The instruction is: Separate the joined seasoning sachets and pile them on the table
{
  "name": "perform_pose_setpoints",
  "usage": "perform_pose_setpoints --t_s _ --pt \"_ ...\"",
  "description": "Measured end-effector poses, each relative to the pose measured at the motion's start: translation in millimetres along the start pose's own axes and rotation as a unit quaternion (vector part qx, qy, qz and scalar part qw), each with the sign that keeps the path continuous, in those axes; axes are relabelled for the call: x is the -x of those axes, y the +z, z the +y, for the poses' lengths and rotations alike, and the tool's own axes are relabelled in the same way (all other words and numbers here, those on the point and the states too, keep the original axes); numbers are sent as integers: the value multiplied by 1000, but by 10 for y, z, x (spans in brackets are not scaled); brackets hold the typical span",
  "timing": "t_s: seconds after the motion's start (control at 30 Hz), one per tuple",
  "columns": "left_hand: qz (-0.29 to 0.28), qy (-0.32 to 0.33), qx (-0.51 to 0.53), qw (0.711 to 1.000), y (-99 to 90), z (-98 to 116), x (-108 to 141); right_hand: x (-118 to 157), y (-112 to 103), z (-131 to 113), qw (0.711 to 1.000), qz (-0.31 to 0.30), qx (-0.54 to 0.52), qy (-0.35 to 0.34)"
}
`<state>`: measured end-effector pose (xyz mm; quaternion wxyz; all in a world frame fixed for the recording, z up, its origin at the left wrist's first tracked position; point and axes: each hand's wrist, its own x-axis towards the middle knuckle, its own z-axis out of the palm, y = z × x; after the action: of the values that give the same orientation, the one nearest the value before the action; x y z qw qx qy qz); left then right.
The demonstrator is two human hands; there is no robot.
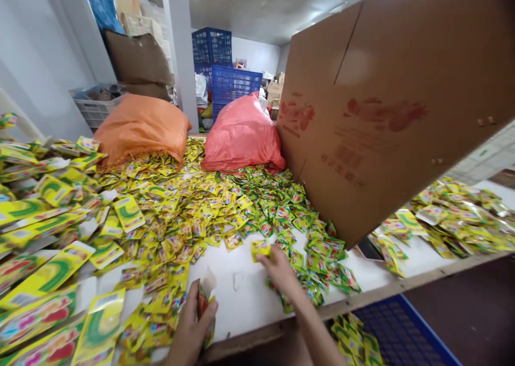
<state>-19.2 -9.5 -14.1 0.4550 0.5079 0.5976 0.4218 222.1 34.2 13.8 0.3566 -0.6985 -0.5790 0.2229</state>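
My left hand (192, 323) is closed around a small printed carton (206, 291) whose pale flap stands up at the top. Just right of it, over the white tabletop (233, 307), my right hand (279, 269) pinches a small yellow sachet (260, 249). Beyond both hands spreads a heap of small yellow sachets (173, 210). Green sachets (289, 210) lie scattered beside and past my right hand. Larger yellow cartons (48, 275) with banana-like and red pictures pile up on the left.
An orange sack (140, 127) and a red sack (243, 132) rest at the back of the table. A big cardboard sheet or box (374, 103) leans at the right. More filled packs (462, 221) lie behind it. Below the edge is a blue crate (406, 328) with packs.
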Motion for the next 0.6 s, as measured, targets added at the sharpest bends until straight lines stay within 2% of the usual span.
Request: perform_pose_setpoints --t_s 0.07,0.1,0.17,0.2,0.27,0.33,0.47,0.6 --pt "30 2 9 999 24 27 21 -55 -454 205 1000 11 7 -8" --pt "26 16 13 999 48 64 32 -91 -662 318 1000 16 14 -7" --pt "-14 43 20 999 107 162 41 -147 -953 527 999 20 25 10" --pt "-38 51 26 998 135 211 37 -157 -1019 612 999 20 28 23" --pt "-79 48 47 995 182 275 21 -134 -1005 732 998 20 25 53" --pt "-90 34 79 992 211 276 4 -75 -866 802 996 26 16 80" --pt "-57 13 123 991 238 169 -4 20 -591 867 991 64 1 120" --pt "-55 10 130 990 246 117 3 38 -546 877 987 98 -28 120"
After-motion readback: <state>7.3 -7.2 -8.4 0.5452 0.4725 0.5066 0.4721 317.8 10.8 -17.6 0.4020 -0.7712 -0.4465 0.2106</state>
